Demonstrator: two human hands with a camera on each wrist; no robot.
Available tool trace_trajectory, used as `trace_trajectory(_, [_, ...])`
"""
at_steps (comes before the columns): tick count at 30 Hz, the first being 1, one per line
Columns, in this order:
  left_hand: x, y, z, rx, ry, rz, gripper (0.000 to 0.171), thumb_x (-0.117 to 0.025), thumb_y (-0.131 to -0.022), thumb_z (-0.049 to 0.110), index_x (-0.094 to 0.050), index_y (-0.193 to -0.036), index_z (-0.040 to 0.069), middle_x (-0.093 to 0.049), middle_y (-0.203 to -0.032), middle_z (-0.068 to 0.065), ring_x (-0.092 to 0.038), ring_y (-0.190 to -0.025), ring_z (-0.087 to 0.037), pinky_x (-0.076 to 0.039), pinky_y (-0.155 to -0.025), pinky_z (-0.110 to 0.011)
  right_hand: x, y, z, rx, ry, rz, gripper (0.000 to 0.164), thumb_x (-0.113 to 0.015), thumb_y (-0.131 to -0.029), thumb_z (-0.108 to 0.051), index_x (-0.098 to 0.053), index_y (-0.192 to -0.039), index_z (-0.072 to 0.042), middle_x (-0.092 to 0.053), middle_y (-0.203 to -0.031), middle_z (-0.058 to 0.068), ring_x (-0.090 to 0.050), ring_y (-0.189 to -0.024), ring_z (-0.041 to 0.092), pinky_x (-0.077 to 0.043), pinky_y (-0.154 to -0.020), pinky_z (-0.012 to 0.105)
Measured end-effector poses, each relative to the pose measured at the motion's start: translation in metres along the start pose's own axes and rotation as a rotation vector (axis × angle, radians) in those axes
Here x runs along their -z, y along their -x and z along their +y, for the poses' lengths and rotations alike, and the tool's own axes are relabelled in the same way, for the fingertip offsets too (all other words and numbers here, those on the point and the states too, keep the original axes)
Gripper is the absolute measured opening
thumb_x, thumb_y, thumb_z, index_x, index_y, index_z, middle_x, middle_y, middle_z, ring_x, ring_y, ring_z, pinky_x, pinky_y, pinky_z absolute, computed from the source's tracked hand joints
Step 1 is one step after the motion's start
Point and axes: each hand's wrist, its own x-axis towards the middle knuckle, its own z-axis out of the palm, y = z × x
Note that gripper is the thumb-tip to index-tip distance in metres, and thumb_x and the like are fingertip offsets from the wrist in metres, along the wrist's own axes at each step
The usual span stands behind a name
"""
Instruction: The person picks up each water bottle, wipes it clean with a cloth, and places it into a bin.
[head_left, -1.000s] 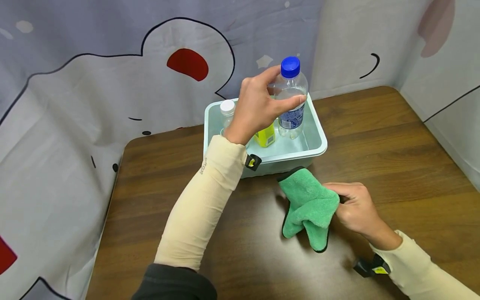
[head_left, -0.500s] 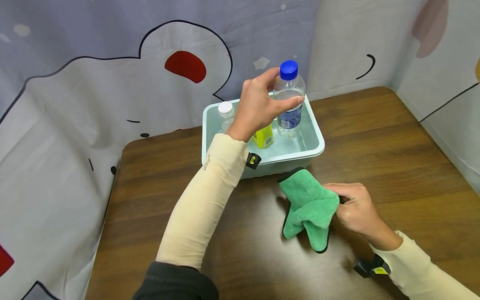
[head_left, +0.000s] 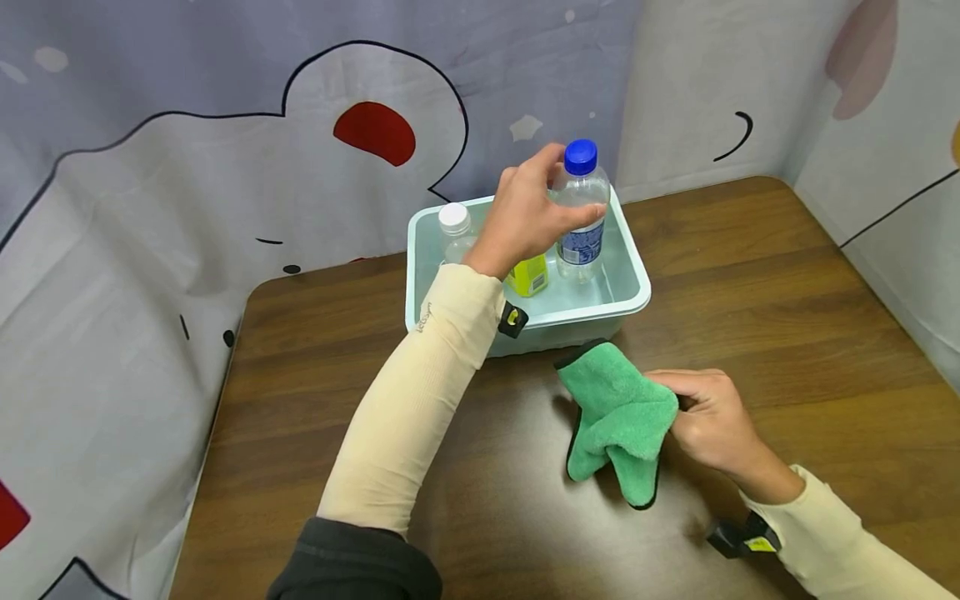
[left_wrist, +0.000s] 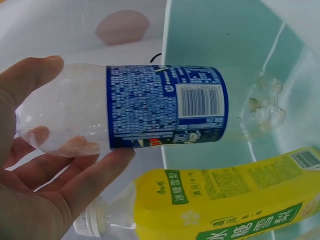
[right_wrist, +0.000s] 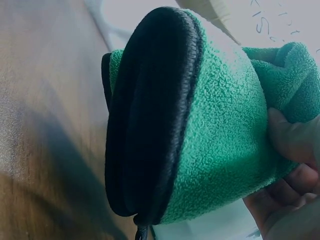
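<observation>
My left hand [head_left: 528, 208] grips a clear plastic bottle [head_left: 581, 204] with a blue cap round its upper body, thumb on one side and fingers on the other. The bottle stands upright at the right end of a pale blue-green plastic basin [head_left: 641, 287], its base inside. Its blue label [left_wrist: 167, 105] with a barcode shows in the left wrist view. In front of the basin, my right hand [head_left: 712, 421] pinches a green cloth [head_left: 618, 417] with black edging, which hangs in folds over the table. The thumb [right_wrist: 292, 137] presses into the cloth in the right wrist view.
A yellow-labelled bottle [left_wrist: 225, 195] lies beside the gripped one in the basin. At the basin's left is a white-capped clear bottle [head_left: 454, 221], partly behind my left wrist. The wooden table [head_left: 315, 375] meets a patterned curtain [head_left: 187, 192] at the back and sides.
My left hand has lowered the blue-capped bottle a little deeper into the basin. The right hand and the cloth have stayed nearly still.
</observation>
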Motion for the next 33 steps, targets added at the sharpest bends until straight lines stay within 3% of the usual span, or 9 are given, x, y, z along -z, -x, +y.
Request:
trace_trajectory(6, [-0.005, -0.001, 0.000, 0.032, -0.079, -0.061, 0.055, -0.081, -0.078, 0.041, -0.056, -0.123, 0.022, -0.068, -0.120, -0.001, -0.054, -0.109, -0.019, -0.050, -0.088, -0.030, 0.001, 0.002, 0.002, -0.037, 0.037, -0.008, 0.051, -0.043, -0.065, 0.033, -0.075, -0.092, 0.005, -0.075, -0.101, -0.010, -0.072, -0.088, 0.001, -0.058, -0.075, 0.016])
trace_trajectory(10, [-0.009, -0.001, 0.000, 0.066, -0.118, -0.087, 0.060, -0.080, -0.079, 0.042, -0.052, -0.127, 0.021, -0.067, -0.121, 0.001, -0.057, -0.107, -0.018, -0.051, -0.086, -0.030, 0.001, 0.003, 0.003, -0.052, 0.035, -0.012, 0.049, -0.044, -0.066, 0.033, -0.075, -0.092, 0.006, -0.075, -0.101, -0.010, -0.072, -0.089, 0.001, -0.058, -0.075, 0.016])
trace_trajectory(17, [-0.014, -0.001, -0.002, 0.072, -0.126, -0.115, 0.064, -0.080, -0.081, 0.036, -0.047, -0.130, 0.015, -0.068, -0.123, 0.000, -0.066, -0.107, -0.013, -0.055, -0.091, -0.026, 0.000, 0.005, 0.001, -0.072, 0.067, -0.010, 0.048, -0.045, -0.066, 0.032, -0.076, -0.092, 0.005, -0.075, -0.101, -0.012, -0.072, -0.089, 0.001, -0.058, -0.076, 0.016])
trace_trajectory(25, [-0.015, 0.001, -0.003, 0.097, -0.169, -0.149, 0.064, -0.079, -0.082, 0.038, -0.045, -0.131, 0.015, -0.067, -0.125, 0.000, -0.065, -0.107, -0.016, -0.054, -0.092, -0.027, -0.002, 0.005, -0.001, -0.101, 0.100, -0.013, 0.048, -0.046, -0.067, 0.031, -0.076, -0.093, 0.003, -0.074, -0.101, -0.013, -0.072, -0.088, 0.000, -0.058, -0.076, 0.016])
trace_trajectory(33, [-0.015, 0.001, -0.003, 0.128, -0.184, -0.172, 0.066, -0.077, -0.083, 0.040, -0.041, -0.132, 0.016, -0.066, -0.127, -0.001, -0.064, -0.110, -0.021, -0.054, -0.092, -0.031, -0.003, 0.002, -0.001, -0.068, 0.101, 0.004, 0.049, -0.045, -0.066, 0.031, -0.076, -0.094, 0.005, -0.074, -0.103, -0.014, -0.072, -0.092, 0.000, -0.058, -0.078, 0.015])
